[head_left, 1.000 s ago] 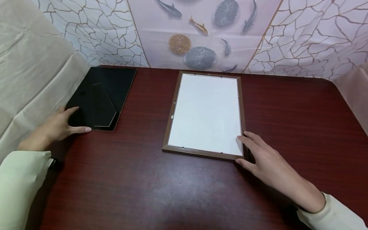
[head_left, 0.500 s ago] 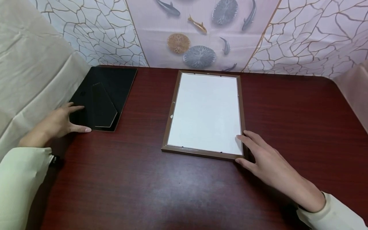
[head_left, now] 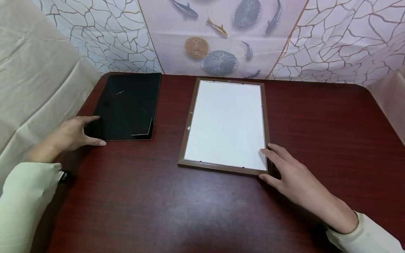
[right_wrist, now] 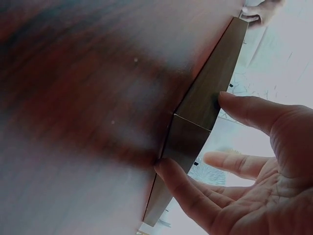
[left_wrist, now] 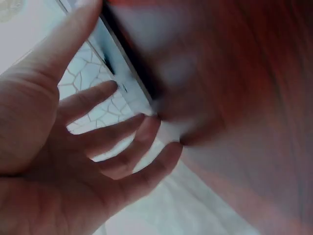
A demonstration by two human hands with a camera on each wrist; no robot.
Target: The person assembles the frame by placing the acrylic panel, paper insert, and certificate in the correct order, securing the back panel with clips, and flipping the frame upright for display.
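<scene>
My left hand (head_left: 71, 135) holds the near-left corner of a black picture frame backing board (head_left: 126, 105), its thumb at the near edge and its fingers at the left edge. In the left wrist view the fingertips (left_wrist: 151, 120) bend in at the board's edge (left_wrist: 128, 63). The board's stand leg lies folded on its back. A brown picture frame (head_left: 222, 171) lies face down mid-table with a white sheet (head_left: 227, 123) inside. My right hand (head_left: 297, 179) holds its near-right corner; in the right wrist view the thumb (right_wrist: 244, 107) and a finger (right_wrist: 181, 183) touch either side of that corner.
The dark red-brown wooden table (head_left: 196, 211) carries both pieces. Behind it hangs a patterned cloth (head_left: 218, 38) with fish and round shapes; a plain cream cloth (head_left: 38, 66) drapes along the left. Small dark tabs (head_left: 243, 167) line the frame's inner edge.
My left hand has moved to the right, and the backing board has slid right and turned slightly with it, baring the table's back left corner. The picture frame and right hand have stayed put.
</scene>
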